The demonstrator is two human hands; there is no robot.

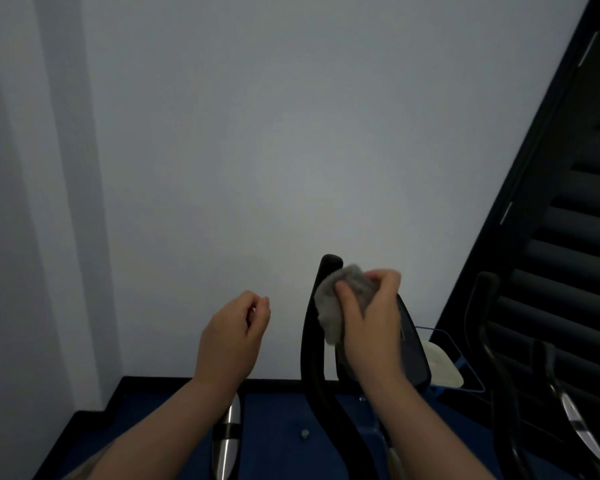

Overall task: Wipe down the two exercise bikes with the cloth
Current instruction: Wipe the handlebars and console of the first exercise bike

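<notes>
My right hand grips a crumpled grey cloth and holds it against the upper part of a black exercise bike, between its left handlebar and its dark console. My left hand hangs in the air to the left of the bike, fingers loosely curled, holding nothing. A second black exercise bike stands to the right; its handlebar and a silver part show at the lower right.
A plain white wall fills the view ahead. Dark louvred shutters run up the right side. Blue floor lies below with a black skirting. A silver bar stands under my left forearm. A white object sits behind the console.
</notes>
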